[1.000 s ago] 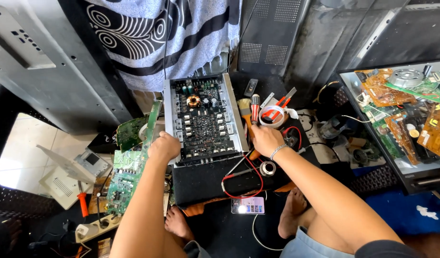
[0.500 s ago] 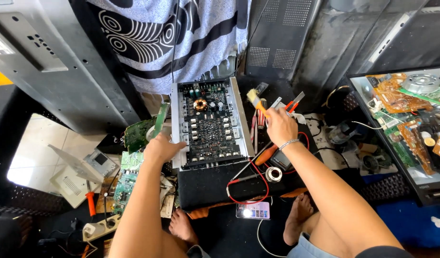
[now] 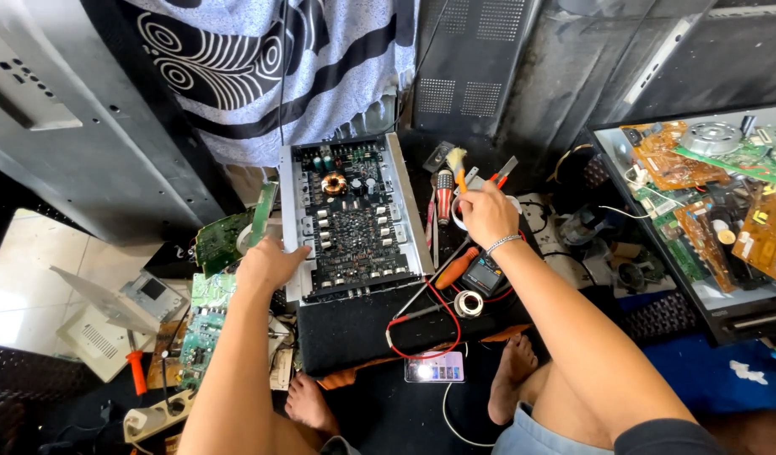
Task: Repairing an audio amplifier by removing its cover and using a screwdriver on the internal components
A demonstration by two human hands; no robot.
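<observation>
Two hands worked at one opened amplifier (image 3: 354,221), which lay on the dark mat with its long axis running away from the person. The left hand (image 3: 268,263) gripped the near left corner of the metal case, fingers curled on the rim. The right hand (image 3: 486,212) stood right of the case, well clear of it, fingers closed round a small brush (image 3: 458,165) with an orange handle, bristles pointing up and away. The board therefore lay to the left of the brush. A red screwdriver (image 3: 443,195) lay between them. Compared with half a second earlier, the right hand held the brush in much the same spot, and the left hand kept its grip.
</observation>
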